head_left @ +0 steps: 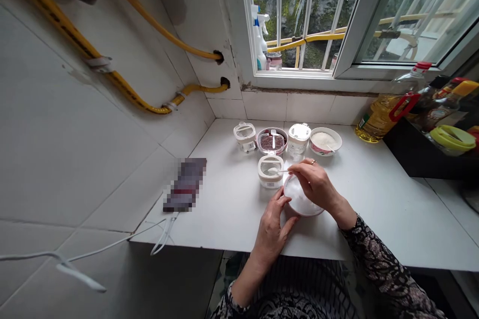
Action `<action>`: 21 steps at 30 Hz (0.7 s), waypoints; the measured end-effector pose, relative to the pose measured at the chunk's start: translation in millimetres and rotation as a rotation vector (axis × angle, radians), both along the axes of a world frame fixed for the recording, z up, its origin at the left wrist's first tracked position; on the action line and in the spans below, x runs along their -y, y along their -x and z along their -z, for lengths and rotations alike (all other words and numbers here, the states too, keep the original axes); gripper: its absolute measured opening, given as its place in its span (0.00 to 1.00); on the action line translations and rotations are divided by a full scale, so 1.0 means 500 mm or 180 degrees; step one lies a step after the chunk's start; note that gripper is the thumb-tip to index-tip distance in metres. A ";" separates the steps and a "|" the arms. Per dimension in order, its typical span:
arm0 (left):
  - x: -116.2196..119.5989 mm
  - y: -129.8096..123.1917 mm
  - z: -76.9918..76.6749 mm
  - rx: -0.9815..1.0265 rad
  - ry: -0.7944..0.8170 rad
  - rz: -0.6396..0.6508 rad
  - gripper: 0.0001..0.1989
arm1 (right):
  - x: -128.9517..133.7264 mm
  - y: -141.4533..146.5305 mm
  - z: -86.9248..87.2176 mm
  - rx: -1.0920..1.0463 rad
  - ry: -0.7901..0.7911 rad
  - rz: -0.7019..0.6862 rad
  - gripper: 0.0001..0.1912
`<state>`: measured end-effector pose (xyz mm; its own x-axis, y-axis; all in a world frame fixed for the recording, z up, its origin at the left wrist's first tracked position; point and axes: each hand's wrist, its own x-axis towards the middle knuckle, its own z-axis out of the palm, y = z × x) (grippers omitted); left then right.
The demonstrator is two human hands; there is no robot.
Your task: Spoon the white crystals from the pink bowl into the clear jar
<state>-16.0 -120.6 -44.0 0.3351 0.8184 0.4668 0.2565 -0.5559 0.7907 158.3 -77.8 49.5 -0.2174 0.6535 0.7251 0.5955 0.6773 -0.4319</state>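
My left hand (272, 225) is curled around the near left side of a bowl (311, 215) with white powder or grains (297, 197) in it. Pinched in my right hand (316, 184) is a small white spoon (277, 171), its head over the mouth of an open clear jar (271, 182) with a cream rim. White stuff seems to lie on the spoon. My right fingers partly cover the bowl from above.
Behind stand two clear lidded jars (245, 143) (298, 144), a container of dark red grains (270, 147) with a white spoon on top, and a bowl of pale grains (329, 152). An oil bottle (370, 119) and black box (400, 144) stand right; a blurred dark object (185, 184) with cable lies left.
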 end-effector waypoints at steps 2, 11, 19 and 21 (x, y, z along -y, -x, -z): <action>0.000 0.001 0.000 -0.0015 0.0006 0.0006 0.21 | 0.007 -0.020 -0.012 -0.0257 0.0043 0.0292 0.08; 0.001 0.003 0.002 -0.0013 0.0101 0.0009 0.20 | 0.011 -0.100 -0.027 0.0287 0.0314 0.0626 0.08; 0.000 0.002 0.006 -0.0016 0.0067 0.0027 0.20 | -0.003 -0.079 -0.004 0.0008 0.1275 0.0708 0.09; 0.000 0.002 0.006 -0.0024 0.0047 0.0025 0.20 | -0.004 -0.085 -0.008 -0.0477 0.1571 0.0770 0.09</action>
